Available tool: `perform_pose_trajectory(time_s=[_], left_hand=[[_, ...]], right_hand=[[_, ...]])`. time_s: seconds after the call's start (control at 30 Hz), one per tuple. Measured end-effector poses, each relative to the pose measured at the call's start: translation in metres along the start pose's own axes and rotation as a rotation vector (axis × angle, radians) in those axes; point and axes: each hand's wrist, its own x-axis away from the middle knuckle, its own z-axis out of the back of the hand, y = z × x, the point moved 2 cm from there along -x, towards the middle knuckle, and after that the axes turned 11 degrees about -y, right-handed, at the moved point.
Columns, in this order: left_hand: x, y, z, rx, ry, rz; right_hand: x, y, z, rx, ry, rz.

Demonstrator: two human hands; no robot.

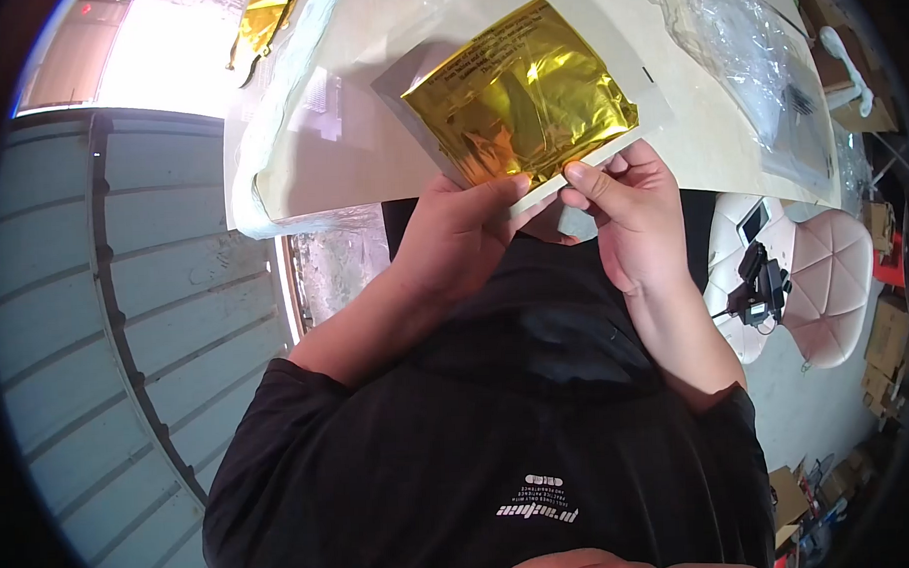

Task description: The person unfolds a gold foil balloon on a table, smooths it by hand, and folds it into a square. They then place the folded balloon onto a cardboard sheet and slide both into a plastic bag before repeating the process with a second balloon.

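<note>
A shiny gold foil bag [528, 91] with dark printed text on its far end is held up over the table's near edge. My left hand [472, 218] pinches its near left edge, the thumb lying on the gold face. On the near right, my right hand [632, 198] grips the same edge between thumb and fingers. A pale strip [546, 193] runs along this near edge between the two thumbs. Both hands sit close together, and the fingers beneath the bag are mostly hidden.
Under the bag is a pale table [360, 167]. Clear plastic bags [742, 54] lie at its right, another gold piece [262, 25] at its far left. To the right stands a quilted pale seat [830, 281] with a black device [760, 288] on it. Cardboard boxes [885, 344] line the right side.
</note>
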Motion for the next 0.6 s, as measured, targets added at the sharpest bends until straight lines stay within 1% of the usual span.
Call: perform_pose_trajectory(time_s=[0.03, 0.07, 0.1, 0.13, 0.23, 0.3, 0.43, 0.5, 0.53, 0.6], left_hand=[[-0.001, -0.002, -0.002, 0.0, 0.0, 0.0], [-0.002, -0.004, -0.004, 0.024, 0.054, -0.023], [-0.002, -0.006, -0.004, 0.047, 0.107, -0.045], [-0.002, -0.006, -0.004, 0.048, 0.107, -0.045], [-0.002, -0.006, -0.004, 0.085, 0.05, -0.034], [0.0, -0.009, -0.002, 0.024, 0.003, -0.005], [0.01, -0.009, -0.002, -0.032, -0.016, -0.02], [0.014, -0.005, -0.001, 0.051, 0.038, -0.14], [0.015, -0.002, 0.012, 0.05, 0.037, -0.148], [0.015, 0.015, 0.054, 0.139, 0.003, -0.243]], right_hand=[[-0.001, 0.003, 0.0, 0.015, 0.009, 0.048], [0.0, 0.005, -0.004, 0.015, 0.01, 0.048], [0.0, 0.006, -0.009, 0.0, 0.022, 0.091], [0.0, 0.007, -0.013, -0.015, 0.033, 0.133], [0.0, 0.004, -0.019, 0.02, 0.063, 0.138], [0.0, 0.002, -0.021, 0.037, 0.066, 0.135], [0.004, -0.003, -0.008, 0.044, 0.054, 0.11], [0.006, -0.011, -0.003, 0.055, 0.054, 0.081], [0.007, -0.018, -0.001, 0.058, 0.047, 0.083], [0.011, -0.031, 0.005, 0.123, 0.054, 0.029]])
